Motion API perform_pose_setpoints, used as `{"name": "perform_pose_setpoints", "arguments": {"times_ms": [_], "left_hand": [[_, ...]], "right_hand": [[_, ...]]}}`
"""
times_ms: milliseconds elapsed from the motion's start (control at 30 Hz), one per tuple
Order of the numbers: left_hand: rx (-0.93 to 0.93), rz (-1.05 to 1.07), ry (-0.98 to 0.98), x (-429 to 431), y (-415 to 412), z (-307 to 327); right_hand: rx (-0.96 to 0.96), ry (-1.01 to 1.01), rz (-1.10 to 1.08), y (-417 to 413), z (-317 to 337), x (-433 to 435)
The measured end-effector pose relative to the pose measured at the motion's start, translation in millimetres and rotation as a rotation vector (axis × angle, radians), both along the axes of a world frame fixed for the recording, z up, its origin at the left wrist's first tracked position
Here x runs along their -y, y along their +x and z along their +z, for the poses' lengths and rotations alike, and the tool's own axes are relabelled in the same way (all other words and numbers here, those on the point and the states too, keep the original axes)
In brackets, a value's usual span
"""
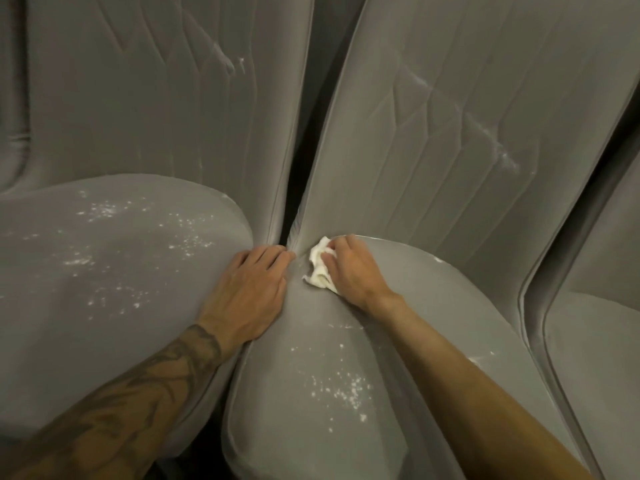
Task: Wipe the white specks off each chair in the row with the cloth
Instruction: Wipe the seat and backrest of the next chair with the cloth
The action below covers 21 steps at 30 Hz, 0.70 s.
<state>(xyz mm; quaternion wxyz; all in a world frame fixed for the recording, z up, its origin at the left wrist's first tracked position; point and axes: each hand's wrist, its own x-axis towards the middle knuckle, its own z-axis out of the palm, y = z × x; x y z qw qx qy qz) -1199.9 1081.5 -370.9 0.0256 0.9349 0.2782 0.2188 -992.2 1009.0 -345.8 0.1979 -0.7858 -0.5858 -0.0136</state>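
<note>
Dark background (300,174): narrow black strip at frame centre, running top to middle, tapering downward. Dark patch (194,471): bottom edge, left of centre. Both in deep shadow; content of either not discernible.

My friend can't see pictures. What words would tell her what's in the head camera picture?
A person's right hand presses a crumpled white cloth onto the back corner of a grey chair seat. The left hand rests flat on the edge of the neighbouring seat to the left. White specks dot both seats and streak the chair backs.
</note>
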Motion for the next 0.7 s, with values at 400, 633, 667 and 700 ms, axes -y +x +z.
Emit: {"name": "perform_pose_setpoints", "arguments": {"times_ms": [400, 633, 667, 700], "left_hand": [[0.001, -0.023, -0.012, 1.4, -1.9, 2.8], [0.012, -0.025, 0.007, -1.8, -1.0, -2.8], [0.010, -0.023, 0.011, -2.0, -1.5, -3.4], [0.009, -0.020, 0.014, -2.6, -1.8, -3.6]], "right_hand": [[0.026, -0.017, 0.027, -0.3, 2.9, 28.2], [-0.008, 0.029, 0.160, -45.3, 1.5, 58.4], [0.007, 0.008, 0.218, -43.3, 1.9, 68.7], [0.023, -0.009, 0.239, -34.7, 3.5, 75.2]]}}
